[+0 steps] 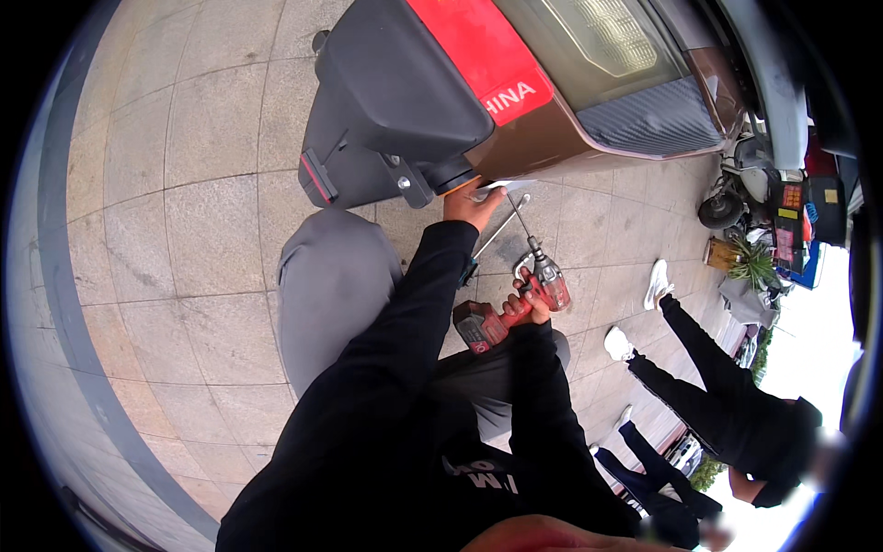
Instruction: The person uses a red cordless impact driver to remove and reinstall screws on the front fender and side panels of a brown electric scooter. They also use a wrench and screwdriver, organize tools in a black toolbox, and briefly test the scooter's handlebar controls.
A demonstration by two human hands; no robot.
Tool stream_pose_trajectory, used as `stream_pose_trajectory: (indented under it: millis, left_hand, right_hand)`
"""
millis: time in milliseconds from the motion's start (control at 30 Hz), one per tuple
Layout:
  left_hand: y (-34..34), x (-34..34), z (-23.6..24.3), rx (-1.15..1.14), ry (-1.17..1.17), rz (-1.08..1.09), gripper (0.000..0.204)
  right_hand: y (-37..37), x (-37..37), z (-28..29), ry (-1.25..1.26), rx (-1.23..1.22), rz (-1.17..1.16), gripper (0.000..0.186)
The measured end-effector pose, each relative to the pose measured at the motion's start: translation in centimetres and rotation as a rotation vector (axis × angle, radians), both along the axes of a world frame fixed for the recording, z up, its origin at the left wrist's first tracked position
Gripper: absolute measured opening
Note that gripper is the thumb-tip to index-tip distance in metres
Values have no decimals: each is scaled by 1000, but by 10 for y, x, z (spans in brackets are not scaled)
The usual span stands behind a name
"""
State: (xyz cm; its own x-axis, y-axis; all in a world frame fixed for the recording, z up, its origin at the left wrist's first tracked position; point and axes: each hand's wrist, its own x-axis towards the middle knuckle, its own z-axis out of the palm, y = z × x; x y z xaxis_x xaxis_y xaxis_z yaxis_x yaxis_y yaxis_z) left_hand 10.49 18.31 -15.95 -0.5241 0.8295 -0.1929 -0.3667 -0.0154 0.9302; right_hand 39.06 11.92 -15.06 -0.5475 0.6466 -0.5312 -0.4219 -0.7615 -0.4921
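Observation:
My left hand [470, 207] reaches under the brown vehicle body [524, 147], beside the black plastic rear mudguard [386, 92] with its small bracket [402, 175]. Its fingers are bent at a pale flat piece [501, 183], and what they grip is unclear. My right hand [526, 304] is closed on a red cordless power driver [492, 327], whose long thin bit points up toward my left hand. A long silver tool [501, 225] lies on the paving between them.
Grey stone paving [184, 239] surrounds my knees. At the right, two people in dark clothes [699, 350] [658, 474] stand nearby. Farther back are a parked scooter [727, 189], a potted plant [754, 262] and dark boxes [823, 202].

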Motion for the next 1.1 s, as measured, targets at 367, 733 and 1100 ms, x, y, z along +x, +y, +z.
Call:
stream_pose_trajectory:
  millis: [367,733,1100]
  left_hand:
    - [5,6,4,19,-55,-115,64]
    - [4,-7,23,-23,195,-86,60]
    - [1,-12,24,-190,476,-87,63]
  right_hand:
    - [3,3,-15,58,-9,111,30]
    - [-4,-1,-12,55,48,137,31]
    - [1,-13,-12,62,-40,-8,45]
